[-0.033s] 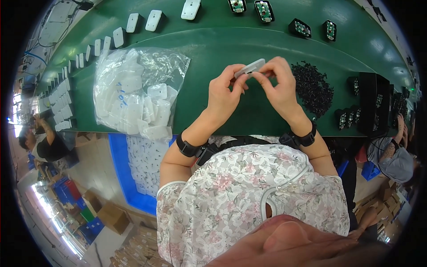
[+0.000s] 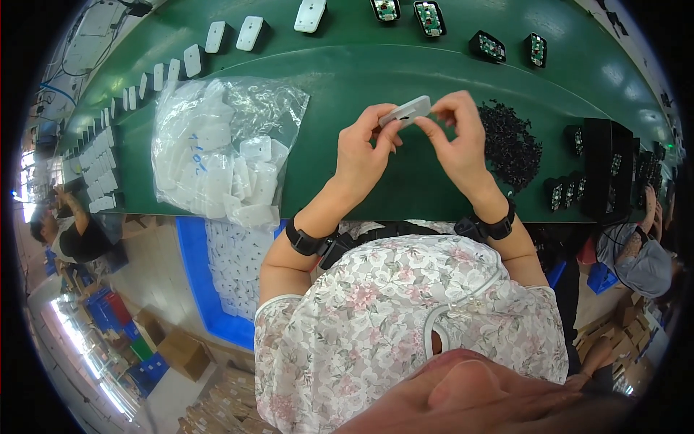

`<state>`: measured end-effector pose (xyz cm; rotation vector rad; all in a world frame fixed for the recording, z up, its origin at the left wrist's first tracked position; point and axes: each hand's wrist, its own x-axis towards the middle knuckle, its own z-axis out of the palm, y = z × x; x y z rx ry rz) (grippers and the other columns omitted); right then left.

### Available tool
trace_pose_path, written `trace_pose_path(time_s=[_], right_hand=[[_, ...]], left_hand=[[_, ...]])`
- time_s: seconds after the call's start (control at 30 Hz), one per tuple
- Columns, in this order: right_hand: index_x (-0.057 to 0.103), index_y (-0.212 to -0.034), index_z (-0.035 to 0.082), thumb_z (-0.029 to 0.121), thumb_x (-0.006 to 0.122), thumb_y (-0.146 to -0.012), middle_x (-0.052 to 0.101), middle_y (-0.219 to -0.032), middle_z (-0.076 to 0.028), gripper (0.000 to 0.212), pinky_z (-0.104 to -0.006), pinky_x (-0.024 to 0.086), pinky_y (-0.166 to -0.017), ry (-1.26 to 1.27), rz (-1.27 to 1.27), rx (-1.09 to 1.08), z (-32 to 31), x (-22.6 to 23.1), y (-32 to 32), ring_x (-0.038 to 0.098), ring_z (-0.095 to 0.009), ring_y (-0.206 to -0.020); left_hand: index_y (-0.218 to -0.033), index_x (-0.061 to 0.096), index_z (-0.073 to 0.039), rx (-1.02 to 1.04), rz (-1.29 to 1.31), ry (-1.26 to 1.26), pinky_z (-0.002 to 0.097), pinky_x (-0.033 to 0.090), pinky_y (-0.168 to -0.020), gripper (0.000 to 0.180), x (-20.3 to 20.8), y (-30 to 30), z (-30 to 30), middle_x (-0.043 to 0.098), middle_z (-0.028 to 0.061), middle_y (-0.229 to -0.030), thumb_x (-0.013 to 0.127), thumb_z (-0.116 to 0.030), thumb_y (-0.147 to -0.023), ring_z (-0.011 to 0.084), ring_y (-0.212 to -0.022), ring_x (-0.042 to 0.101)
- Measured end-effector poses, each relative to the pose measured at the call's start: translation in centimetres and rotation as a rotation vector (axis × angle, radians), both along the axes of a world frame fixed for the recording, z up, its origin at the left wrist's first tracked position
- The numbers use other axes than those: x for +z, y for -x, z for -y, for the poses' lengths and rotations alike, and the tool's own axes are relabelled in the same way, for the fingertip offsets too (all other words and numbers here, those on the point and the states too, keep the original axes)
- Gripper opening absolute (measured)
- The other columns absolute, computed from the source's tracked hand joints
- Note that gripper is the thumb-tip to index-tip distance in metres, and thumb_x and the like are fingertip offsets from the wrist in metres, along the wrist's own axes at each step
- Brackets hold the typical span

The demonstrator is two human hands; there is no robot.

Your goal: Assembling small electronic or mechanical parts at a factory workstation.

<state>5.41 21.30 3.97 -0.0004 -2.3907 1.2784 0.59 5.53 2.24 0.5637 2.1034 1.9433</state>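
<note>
A white plastic cover with a small dark spot on it is tilted above the green table. My left hand is closed on the cover's left end, thumb against fingers. My right hand is beside the right end, its thumb and fingers apart and nothing seen between them. The thumb tip is close to the cover's edge; whether they touch I cannot tell. A pile of small black parts lies to the right of my right hand. A clear bag of white covers lies left of my left hand.
White-topped units curve along the far left. Black housings with green circuit boards stand at the far right; more sit beside a black box. A blue bin of white parts is below the table edge. Other people sit at both sides.
My right hand has come slightly away from the cover to the right, and its fingers have parted. My left hand keeps the cover in nearly the same place, showing more of its face.
</note>
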Motion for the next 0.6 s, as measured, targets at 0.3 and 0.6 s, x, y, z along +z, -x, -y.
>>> trace_pose_path(time_s=[0.3, 0.6], right_hand=[[0.056, -0.085, 0.005, 0.012, 0.073, -0.076, 0.052, -0.082, 0.000, 0.021, -0.0216, 0.035, -0.061, 0.121, 0.301, 0.143, -1.5, 0.3, 0.5, 0.043, -0.009, -0.070], [0.053, -0.079, 0.007, 0.017, 0.075, -0.078, 0.052, -0.073, 0.003, 0.024, -0.0201, 0.035, -0.054, 0.425, 0.534, 0.183, -1.9, -0.5, 1.8, 0.043, -0.004, -0.063]], left_hand=[[-0.102, 0.060, -0.001, -0.092, 0.036, 0.054, 0.0231, 0.046, -0.052, 0.015, 0.4, -0.1, 0.1, 0.062, 0.0055, -0.071, 0.057, -0.002, -0.088, 0.0104, -0.058, 0.059], [-0.137, 0.037, -0.013, -0.220, 0.301, -0.092, 0.0208, 0.047, -0.061, 0.049, -0.6, 1.2, 1.7, 0.066, 0.0061, -0.083, 0.052, -0.002, -0.091, 0.0149, -0.066, 0.061]])
